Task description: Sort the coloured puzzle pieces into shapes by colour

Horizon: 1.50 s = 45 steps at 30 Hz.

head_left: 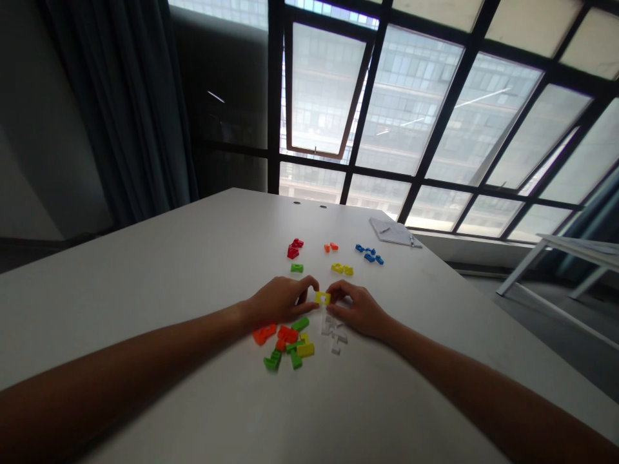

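Observation:
Both my hands meet at the middle of the white table (159, 283). My left hand (280, 300) and my right hand (356, 309) each pinch one side of a small yellow block (322, 298) with a hole in it, held just above the table. Right below it lie some clear white pieces (333, 330). Under my left hand sits a heap of orange, red, green and yellow pieces (288, 341).
Farther back lie red pieces (294, 249), a green piece (296, 267), orange pieces (331, 247), yellow pieces (341, 269) and blue pieces (369, 254). A notebook with a pen (394, 232) rests near the far right edge. Another white table (575, 251) stands at right, by large windows.

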### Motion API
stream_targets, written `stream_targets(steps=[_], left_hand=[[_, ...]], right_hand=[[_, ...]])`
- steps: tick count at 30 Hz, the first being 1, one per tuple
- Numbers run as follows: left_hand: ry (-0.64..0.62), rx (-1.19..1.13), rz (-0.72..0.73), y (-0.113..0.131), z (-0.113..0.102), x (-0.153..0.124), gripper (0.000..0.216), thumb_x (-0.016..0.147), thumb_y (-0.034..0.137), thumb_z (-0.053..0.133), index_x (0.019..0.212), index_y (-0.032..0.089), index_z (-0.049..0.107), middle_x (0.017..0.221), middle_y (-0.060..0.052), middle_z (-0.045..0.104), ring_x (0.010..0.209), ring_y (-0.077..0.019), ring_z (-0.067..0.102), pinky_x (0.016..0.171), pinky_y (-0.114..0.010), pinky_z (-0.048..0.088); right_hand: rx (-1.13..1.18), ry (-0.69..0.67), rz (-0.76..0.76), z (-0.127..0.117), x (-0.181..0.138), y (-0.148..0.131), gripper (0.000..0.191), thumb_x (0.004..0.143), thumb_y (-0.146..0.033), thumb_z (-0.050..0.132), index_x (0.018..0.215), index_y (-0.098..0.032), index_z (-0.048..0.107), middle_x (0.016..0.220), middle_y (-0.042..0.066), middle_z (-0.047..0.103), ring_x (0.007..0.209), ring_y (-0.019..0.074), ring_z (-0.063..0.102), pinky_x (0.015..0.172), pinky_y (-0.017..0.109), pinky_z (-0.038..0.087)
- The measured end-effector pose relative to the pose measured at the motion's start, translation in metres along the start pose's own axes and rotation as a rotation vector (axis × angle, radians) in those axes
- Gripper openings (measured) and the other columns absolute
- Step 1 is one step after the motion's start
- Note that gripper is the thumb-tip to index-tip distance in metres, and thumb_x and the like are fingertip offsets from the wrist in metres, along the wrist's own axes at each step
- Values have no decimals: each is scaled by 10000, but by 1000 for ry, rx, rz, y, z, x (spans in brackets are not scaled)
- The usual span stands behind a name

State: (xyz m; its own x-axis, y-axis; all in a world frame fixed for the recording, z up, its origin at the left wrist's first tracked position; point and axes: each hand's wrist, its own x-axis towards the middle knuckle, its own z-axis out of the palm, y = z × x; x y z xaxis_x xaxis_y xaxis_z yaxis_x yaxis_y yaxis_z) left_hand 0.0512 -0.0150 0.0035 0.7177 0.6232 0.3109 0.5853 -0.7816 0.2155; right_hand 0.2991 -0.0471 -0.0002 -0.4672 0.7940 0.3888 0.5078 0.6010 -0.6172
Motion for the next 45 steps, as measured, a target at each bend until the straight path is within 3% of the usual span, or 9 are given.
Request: stream_targets(steps=[9,15,19,23,27,33,36,40,45], left_hand=[[22,-28,-53,0,2,1,423,989,463,537,1355,263,468,799,32,690,643,-158,635,588,-250,376],[13,1,-76,4,0,1,276,980,403,525,1217,266,558,786,39,686,650,-154,618,590,-256,362],[6,8,-73,4,-1,2,240,972,389,525,1173,275,586,780,39,683,657,-156,614,593,-259,359],[3,7,-62,5,-2,2,236,978,392,506,1148,266,608,783,27,683,662,-157,611,604,-262,365],[4,16,-50,4,-1,2,231,976,392,502,1134,273,622,793,25,688,671,-157,613,611,-260,373],[3,23,-42,4,0,2,227,979,382,502,1118,267,640,798,20,694,672,-156,618,608,-258,379],[7,24,-42,4,1,2,220,979,380,504,1117,272,637,795,22,693,671,-158,614,605,-257,370],[4,20,-35,3,1,2,224,980,380,501,1127,275,633,789,22,691,665,-157,609,607,-256,362],[-9,-6,-28,3,-1,2,274,990,429,499,1161,264,635,799,12,692,669,-156,619,607,-257,375]], right_hand=[[-206,215,14,-16,8,19,191,841,-249,719,1016,-186,676,970,58,680,822,191,637,765,336,526],[-369,278,210,-26,13,63,299,832,-271,713,1109,-174,660,926,50,715,744,183,650,746,342,521],[-397,308,216,-24,12,73,337,810,-268,715,1118,-183,608,1007,55,690,718,163,632,705,315,511],[-455,269,140,-21,11,66,134,826,-193,638,958,-177,622,920,53,668,753,181,620,727,321,496],[-323,224,28,-23,8,52,122,838,-154,604,946,-179,655,891,48,688,816,194,630,798,334,497],[-10,-339,-53,-41,5,18,205,886,-312,669,1060,-217,721,1040,47,702,952,208,624,863,341,505],[-18,-480,-71,-48,7,11,236,845,-353,737,1049,-234,740,1116,57,673,1057,235,603,954,380,483],[-14,-464,-19,-49,8,19,168,842,-345,743,958,-224,756,1099,58,688,1019,226,627,920,370,505],[44,-181,139,-36,8,23,224,871,-369,702,1000,-187,709,970,45,717,838,185,655,782,340,557]])
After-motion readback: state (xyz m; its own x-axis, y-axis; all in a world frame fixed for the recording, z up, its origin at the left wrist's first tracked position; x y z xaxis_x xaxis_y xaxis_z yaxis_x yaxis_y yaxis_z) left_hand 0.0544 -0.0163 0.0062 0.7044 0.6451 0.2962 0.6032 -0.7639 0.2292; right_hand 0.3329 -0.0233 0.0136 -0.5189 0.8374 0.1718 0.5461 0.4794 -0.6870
